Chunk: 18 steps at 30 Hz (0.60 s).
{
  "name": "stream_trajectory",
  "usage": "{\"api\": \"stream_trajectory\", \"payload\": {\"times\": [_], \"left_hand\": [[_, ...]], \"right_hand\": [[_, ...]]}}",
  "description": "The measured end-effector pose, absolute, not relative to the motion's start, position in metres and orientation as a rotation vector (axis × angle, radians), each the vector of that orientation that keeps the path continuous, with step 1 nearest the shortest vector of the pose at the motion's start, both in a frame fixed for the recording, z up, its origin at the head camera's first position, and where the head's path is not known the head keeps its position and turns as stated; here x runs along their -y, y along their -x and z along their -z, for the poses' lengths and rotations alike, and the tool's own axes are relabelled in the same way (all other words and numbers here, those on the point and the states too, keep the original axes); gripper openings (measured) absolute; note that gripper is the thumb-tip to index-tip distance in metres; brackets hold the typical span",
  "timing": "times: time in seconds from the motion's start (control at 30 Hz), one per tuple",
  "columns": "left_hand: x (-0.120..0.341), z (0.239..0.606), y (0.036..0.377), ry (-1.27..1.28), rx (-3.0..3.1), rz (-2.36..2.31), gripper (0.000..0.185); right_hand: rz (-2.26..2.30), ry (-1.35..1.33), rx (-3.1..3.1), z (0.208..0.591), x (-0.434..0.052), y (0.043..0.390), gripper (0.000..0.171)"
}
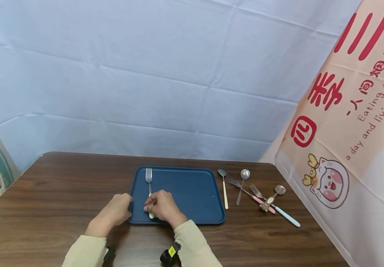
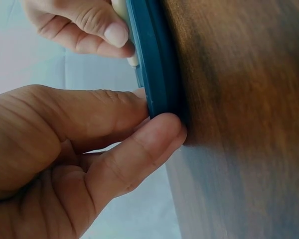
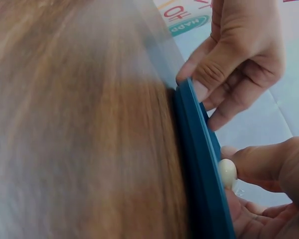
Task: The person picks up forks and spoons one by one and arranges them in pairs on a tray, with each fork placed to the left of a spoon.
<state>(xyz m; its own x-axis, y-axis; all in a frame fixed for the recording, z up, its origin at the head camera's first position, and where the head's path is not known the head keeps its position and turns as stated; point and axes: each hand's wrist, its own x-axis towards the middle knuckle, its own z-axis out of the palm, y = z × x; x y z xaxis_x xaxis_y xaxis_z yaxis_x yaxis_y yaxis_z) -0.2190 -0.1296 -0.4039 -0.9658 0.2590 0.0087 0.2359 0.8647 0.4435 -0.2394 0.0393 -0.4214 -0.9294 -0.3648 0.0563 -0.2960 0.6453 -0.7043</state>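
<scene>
Your right hand (image 1: pixel 163 207) pinches the cream handle of the silver metal fork (image 1: pixel 149 185), which lies on the flat dark blue plastic tray (image 1: pixel 192 193) with its prongs pointing away from your fingertips. Your left hand (image 1: pixel 115 211) pinches the tray's near left rim between thumb and finger, just beside the fork's handle.

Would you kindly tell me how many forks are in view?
2. One fork lies on the blue tray, its handle pinched by the right hand; a pink-handled fork lies on the table right of the tray, among spoons.
</scene>
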Motion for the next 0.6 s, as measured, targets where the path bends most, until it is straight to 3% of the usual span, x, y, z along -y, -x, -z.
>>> {"api": "stream_trajectory", "payload": {"times": [0.33,0.6], "left_hand": [[0.129,0.403,0.218,-0.366,-2.968,-0.718,0.022],[0.129,0.404,0.219,-0.36,-2.951,-0.71,0.019]], "right_hand": [[1.123,0.554,-2.768,0.419,-0.026,0.239,0.006],[1.094,0.44,-2.776,0.418,-0.017,0.241,0.02]]}}
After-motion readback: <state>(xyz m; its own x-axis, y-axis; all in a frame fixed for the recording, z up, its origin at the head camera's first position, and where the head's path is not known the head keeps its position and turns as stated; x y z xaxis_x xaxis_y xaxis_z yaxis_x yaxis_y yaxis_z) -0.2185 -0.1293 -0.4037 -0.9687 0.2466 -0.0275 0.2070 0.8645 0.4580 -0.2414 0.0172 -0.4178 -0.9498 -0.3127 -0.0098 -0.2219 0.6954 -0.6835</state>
